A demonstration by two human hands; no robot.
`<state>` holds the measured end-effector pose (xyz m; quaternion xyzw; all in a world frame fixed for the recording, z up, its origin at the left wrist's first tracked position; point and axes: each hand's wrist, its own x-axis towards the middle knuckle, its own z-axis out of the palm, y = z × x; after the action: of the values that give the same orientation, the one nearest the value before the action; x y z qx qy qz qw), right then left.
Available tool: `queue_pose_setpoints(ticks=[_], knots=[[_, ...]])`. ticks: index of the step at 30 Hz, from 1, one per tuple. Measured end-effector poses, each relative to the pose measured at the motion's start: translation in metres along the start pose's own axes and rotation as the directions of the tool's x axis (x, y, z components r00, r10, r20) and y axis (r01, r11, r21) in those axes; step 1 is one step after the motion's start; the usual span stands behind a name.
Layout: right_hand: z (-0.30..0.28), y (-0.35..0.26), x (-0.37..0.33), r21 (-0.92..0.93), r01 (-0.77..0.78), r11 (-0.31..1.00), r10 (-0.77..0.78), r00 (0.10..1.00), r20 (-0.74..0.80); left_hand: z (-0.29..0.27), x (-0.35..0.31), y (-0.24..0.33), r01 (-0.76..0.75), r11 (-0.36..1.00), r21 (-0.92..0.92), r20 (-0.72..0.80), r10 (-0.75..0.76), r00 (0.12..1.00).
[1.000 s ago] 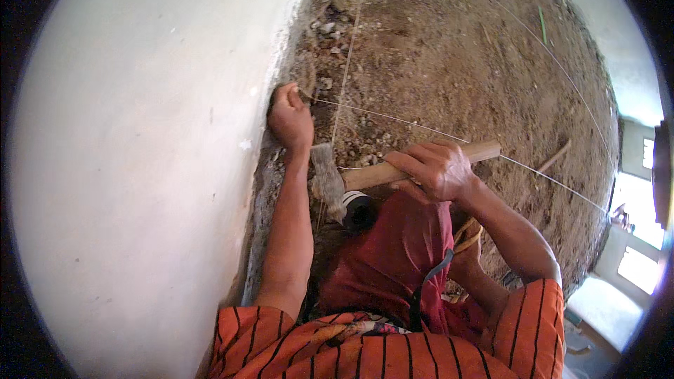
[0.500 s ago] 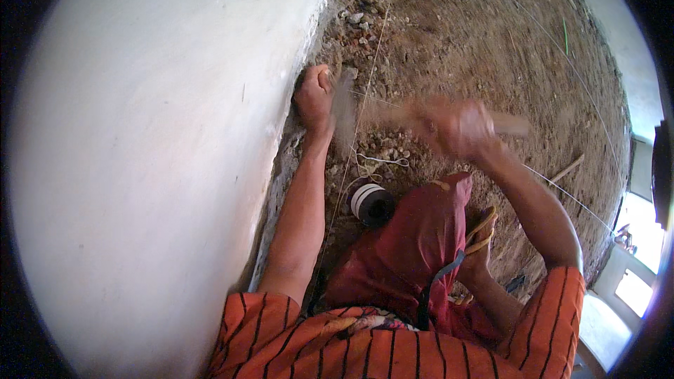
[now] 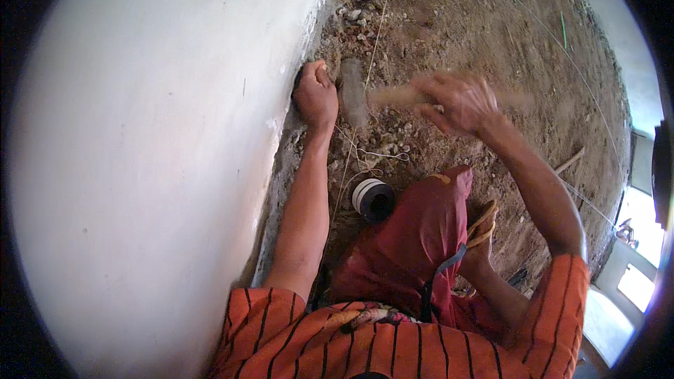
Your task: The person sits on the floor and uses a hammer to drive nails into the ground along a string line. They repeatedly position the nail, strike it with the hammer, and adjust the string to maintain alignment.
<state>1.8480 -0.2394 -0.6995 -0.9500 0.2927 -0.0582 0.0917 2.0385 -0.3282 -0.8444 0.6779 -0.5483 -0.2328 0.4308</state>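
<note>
My left hand (image 3: 316, 98) is closed in a fist low against the foot of the white wall. Whatever its fingers grip is hidden. Blurred by motion, my right hand (image 3: 460, 102) is wrapped round the pale wooden handle of a hammer (image 3: 353, 91). The hammer's grey, block-like head hangs just right of my left fist, over the soil. A thin white string (image 3: 382, 24) runs along the ground past the hammer head. Near my knee lies a black spool with white bands (image 3: 372, 200), loose cord (image 3: 382, 157) looping beside it.
The smooth white wall (image 3: 154, 133) fills the left side. Rough brown soil (image 3: 449, 35) with small stones spreads to the right. A second string (image 3: 554, 36) crosses the far right, and a short stick (image 3: 570, 160) lies there. My sandalled foot (image 3: 481, 231) rests near my bent knee.
My right hand and the hammer have moved slightly up in the picture, and the hammer head shows more clearly beside my fist. My left hand stays closed at the wall.
</note>
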Motion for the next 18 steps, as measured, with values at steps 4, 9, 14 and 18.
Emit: queue_pose_setpoints(ticks=[4, 9, 14, 18], knots=[[0.007, -0.025, -0.022, 0.020, -0.143, 0.990, 0.143, 0.990, 0.015, -0.003, -0.029, -0.018, 0.029, 0.999, 0.032, 0.011, -0.029, 1.000], [-0.010, -0.047, -0.023, 0.158, -0.251, 0.955, 0.249, 0.968, 0.036, -0.006, 0.003, -0.014, 0.048, 0.998, -0.027, -0.013, -0.048, 0.999], [-0.003, -0.064, -0.051, 0.077, -0.446, 0.892, 0.429, 0.887, 0.169, 0.022, 0.000, -0.035, -0.096, 0.995, 0.020, 0.028, 0.095, 0.995], [0.027, -0.080, -0.044, 0.163, -0.441, 0.883, 0.412, 0.892, 0.184, 0.005, 0.018, -0.062, -0.185, 0.982, -0.035, 0.090, 0.187, 0.978]])
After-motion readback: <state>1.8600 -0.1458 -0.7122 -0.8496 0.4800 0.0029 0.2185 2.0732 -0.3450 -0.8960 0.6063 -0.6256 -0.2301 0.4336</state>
